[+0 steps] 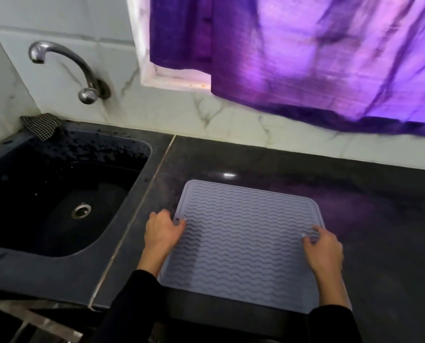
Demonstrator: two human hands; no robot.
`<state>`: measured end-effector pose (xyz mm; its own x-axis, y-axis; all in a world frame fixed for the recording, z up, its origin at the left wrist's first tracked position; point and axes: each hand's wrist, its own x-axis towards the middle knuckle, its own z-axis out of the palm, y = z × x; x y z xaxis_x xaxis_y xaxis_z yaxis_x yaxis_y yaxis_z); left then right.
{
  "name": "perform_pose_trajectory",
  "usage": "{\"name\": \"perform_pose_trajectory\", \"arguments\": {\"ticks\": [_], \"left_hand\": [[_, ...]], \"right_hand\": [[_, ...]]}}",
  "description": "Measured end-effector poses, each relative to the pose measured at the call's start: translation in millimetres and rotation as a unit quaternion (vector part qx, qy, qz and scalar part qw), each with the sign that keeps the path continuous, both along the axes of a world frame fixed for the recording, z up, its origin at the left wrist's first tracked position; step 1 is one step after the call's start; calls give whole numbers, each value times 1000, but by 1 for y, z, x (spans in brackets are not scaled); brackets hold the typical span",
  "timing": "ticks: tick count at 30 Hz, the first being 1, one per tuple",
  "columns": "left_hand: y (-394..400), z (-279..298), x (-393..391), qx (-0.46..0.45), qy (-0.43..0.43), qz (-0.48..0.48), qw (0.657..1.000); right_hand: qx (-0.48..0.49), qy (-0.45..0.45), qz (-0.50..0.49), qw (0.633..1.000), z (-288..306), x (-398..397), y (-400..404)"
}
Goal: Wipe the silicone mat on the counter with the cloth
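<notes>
Grey silicone mat (243, 241) on dark counter (367, 219), left hand (163, 231) and right hand (324, 248) gripping its side edges, sink (65, 194) left

No readable text, label, brand, number or sign anywhere in view
</notes>
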<state>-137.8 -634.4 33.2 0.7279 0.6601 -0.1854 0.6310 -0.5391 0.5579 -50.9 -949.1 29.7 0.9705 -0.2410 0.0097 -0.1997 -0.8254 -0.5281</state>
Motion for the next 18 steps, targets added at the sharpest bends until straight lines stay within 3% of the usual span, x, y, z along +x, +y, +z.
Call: {"name": "perform_pose_trajectory", "arguments": {"ticks": [6,13,18], "left_hand": [[1,1,20,-6,29,6,1000],[12,10,35,-72,54,12,996],[17,18,37,-140,-29,-3,990]], "right_hand": [[-32,84,-63,994,9,4,-15],[62,113,-112,985,29,16,-24],[99,76,-121,985,58,21,-15]]}}
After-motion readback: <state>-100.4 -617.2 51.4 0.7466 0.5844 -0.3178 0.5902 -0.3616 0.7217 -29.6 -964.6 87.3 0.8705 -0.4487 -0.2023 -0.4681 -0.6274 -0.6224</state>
